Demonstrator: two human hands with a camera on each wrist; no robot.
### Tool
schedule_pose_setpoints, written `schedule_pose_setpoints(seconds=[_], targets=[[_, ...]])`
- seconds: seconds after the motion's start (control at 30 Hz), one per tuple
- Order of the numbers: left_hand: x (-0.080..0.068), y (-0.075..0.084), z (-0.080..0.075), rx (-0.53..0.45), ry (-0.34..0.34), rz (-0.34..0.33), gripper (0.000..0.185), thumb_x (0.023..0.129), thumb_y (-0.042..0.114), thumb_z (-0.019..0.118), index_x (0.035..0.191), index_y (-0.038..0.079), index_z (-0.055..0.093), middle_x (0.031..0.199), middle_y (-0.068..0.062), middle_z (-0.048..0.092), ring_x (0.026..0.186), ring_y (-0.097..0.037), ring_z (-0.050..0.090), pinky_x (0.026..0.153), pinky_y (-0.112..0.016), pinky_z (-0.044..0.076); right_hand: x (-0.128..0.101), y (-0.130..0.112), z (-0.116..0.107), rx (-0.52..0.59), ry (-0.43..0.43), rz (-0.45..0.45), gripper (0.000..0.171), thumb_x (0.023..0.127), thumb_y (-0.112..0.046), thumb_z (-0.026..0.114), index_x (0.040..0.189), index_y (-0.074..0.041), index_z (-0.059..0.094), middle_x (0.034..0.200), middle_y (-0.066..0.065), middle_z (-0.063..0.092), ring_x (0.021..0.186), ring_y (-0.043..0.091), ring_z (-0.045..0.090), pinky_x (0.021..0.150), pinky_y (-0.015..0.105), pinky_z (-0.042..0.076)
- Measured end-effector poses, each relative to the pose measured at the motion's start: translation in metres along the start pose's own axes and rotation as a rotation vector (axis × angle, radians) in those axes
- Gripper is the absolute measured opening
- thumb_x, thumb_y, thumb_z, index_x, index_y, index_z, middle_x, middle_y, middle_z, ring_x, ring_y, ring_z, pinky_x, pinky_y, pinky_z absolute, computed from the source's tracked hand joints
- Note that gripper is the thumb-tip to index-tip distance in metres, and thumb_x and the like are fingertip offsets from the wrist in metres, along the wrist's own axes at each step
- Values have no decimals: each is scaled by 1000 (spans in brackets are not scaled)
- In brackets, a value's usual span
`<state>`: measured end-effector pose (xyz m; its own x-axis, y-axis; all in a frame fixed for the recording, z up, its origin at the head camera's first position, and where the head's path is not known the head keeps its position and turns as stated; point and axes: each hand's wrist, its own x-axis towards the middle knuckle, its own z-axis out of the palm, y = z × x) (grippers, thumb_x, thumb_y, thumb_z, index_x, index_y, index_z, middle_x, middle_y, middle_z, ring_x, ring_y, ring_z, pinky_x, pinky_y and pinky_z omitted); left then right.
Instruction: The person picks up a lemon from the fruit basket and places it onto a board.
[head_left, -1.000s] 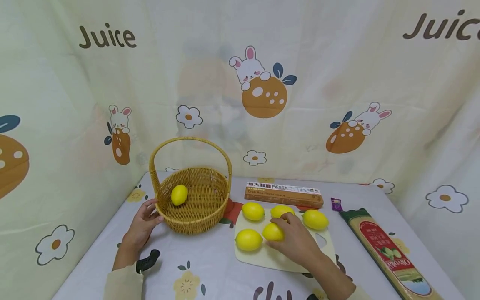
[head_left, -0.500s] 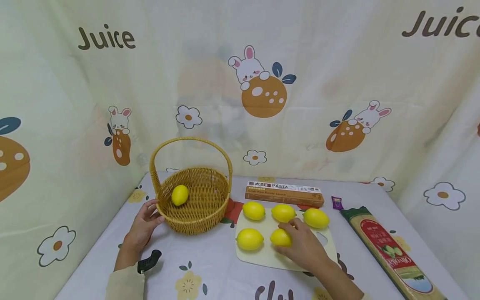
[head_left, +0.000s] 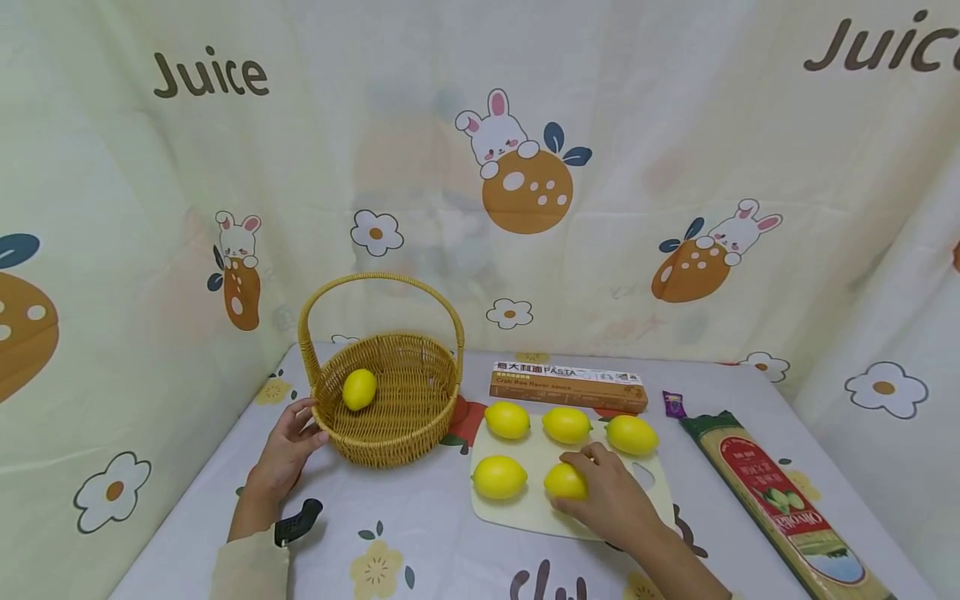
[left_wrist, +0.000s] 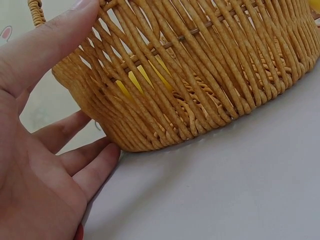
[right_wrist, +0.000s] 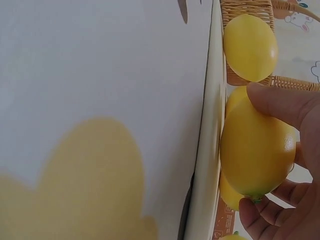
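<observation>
Here, lemon (head_left: pixel 564 482) between curled fingers (head_left: pixel 581 457)

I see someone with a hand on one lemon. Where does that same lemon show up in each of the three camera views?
Head view: the held lemon sits lower centre-right, on the cutting board, under the right hand.
Left wrist view: not in it; the yellow behind the weave is the lemon inside the basket.
Right wrist view: it fills the right side, pinched by fingers.
Shared landmark: the wicker basket, in all three views.
</observation>
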<state>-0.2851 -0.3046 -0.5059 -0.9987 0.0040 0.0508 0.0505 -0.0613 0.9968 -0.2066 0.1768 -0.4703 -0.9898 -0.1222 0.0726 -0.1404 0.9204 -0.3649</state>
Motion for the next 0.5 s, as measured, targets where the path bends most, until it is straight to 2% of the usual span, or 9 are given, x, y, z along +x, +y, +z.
schedule_pose_setpoints(seconds=[0.17,0.37,0.5], targets=[[1,1,0,0,0,8,67,89,1,69,144,11,31,158,-14,19,138,-35,30,101,-23,39,0,1,0,0,-2,1,66,71,-54,81,125,-21,64,117,3,52,100,23,52,87,47,48],[1,1,1,6,9,-4,69,89,1,69,145,10,29,159,-15,17,139,-34,29,111,-43,27,0,2,0,3,-25,17,69,70,-60,79,126,-21,63,116,3,52,97,22,51,87,47,48],[0,2,2,-1,19,-7,68,89,-1,67,144,9,29,159,-14,17,139,-34,28,112,-48,22,0,1,-2,-11,-35,17,72,69,-63,78,126,-22,63,116,3,51,95,21,50,85,46,49]])
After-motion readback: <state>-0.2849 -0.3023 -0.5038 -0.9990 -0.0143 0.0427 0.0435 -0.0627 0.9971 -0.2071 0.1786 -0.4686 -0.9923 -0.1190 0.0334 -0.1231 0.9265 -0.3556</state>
